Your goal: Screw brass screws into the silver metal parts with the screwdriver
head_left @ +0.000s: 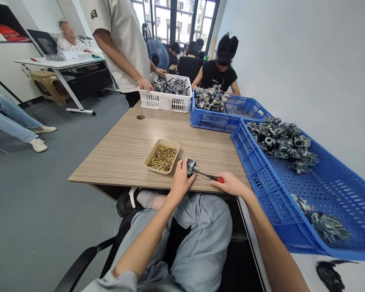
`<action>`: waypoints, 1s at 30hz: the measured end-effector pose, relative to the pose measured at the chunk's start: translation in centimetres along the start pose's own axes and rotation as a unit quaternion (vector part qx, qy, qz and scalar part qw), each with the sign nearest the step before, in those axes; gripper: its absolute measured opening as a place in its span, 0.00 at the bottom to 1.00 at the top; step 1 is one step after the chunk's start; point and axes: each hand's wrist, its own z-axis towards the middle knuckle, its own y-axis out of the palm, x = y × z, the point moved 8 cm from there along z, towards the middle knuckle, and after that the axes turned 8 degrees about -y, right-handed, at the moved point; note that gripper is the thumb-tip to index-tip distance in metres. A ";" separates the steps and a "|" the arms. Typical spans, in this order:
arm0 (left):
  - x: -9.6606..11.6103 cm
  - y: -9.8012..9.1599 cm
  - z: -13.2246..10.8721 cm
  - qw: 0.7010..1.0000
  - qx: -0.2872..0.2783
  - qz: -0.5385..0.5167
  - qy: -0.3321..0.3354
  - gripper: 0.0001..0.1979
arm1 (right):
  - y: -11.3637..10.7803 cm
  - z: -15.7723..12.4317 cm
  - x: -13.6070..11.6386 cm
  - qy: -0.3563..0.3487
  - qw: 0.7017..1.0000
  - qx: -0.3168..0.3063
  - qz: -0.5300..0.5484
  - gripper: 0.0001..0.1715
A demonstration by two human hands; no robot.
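My left hand (180, 177) is closed around a small grey metal carburetor (191, 165) at the table's front edge. In my right hand (231, 184) is a screwdriver (220, 179) with a red and black handle, its shaft pointing left. The tip meets the right side of the carburetor, near a small brass part; the exact contact is too small to make out. Just left of my left hand sits a cream tray (146, 163) of small brass pieces (163, 158).
On the right, a blue crate (261, 194) holds several carburetors (281, 140); another blue crate (209, 121) stands behind it. A person in a light shirt (124, 44) touches a white crate (166, 101) of metal parts. Another person (220, 73) sits behind the far blue crate.
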 end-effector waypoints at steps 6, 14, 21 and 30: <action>-0.1 -0.3 0.1 1.000 0.028 -0.013 0.007 0.48 | 1.0 1.3 0.4 -0.010 0.998 0.051 0.021 0.26; -0.4 -0.2 0.0 0.999 0.035 -0.020 0.004 0.47 | 1.4 1.8 0.5 0.001 0.992 0.111 0.066 0.26; -0.7 0.0 0.0 0.999 0.040 -0.027 0.012 0.47 | 1.6 1.8 1.5 0.021 0.984 0.132 0.121 0.29; -0.6 0.0 -0.1 0.999 0.032 -0.023 0.010 0.44 | 2.6 1.6 3.3 0.064 0.960 0.152 0.227 0.30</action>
